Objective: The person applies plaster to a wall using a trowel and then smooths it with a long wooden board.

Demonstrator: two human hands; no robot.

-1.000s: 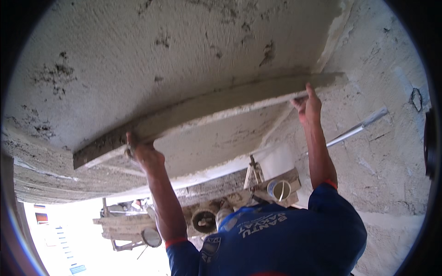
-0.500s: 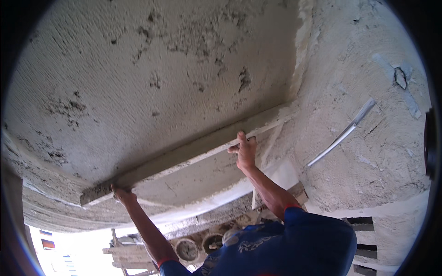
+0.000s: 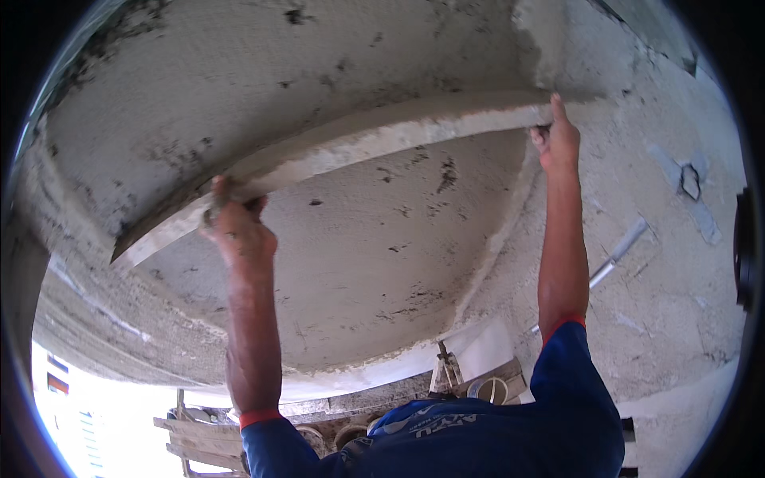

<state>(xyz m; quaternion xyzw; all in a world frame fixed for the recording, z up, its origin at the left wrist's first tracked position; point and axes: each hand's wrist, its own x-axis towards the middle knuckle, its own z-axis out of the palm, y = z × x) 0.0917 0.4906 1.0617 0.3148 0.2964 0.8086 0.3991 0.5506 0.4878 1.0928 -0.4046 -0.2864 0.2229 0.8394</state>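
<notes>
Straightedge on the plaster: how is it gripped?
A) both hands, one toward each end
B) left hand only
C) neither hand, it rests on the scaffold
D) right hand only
A: the left hand grips the straightedge toward its lower left end and the right hand holds it near the far right end, pressed against the plastered surface.

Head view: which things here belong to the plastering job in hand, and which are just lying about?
In use:
left hand and right hand, both gripping the long straightedge
wet plaster ceiling the straightedge presses on

Lying about:
buckets
wooden planks
metal pipe on the wall
</notes>
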